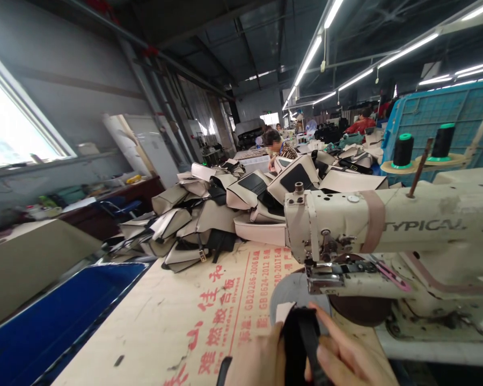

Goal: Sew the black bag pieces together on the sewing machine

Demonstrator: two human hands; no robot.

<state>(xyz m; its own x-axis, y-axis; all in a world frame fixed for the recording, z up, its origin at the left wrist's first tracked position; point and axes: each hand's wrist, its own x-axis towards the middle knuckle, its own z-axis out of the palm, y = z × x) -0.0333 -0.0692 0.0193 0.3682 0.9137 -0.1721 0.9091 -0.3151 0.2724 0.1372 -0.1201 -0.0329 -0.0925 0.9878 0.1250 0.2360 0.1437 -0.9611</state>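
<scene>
Low in the head view, both hands hold a black bag piece [295, 343] in front of the sewing machine [330, 220]. My left hand [260, 354] grips its left side, and a small white part sticks up beside that thumb. On the other side my right hand [342, 351] has its fingers closed round a black strip, with the index finger stretched along the top edge. The piece is apart from the machine's needle area, just below and left of it. Its lower part runs out of the picture.
Cream-and-black bags [209, 214] lie heaped on the plywood table [177, 316] behind the machine. Two black thread spools [403, 151] stand on top at the right, before a blue crate [446, 118]. A blue bin [84, 305] is at left. Another person [279, 145] sits beyond the heap.
</scene>
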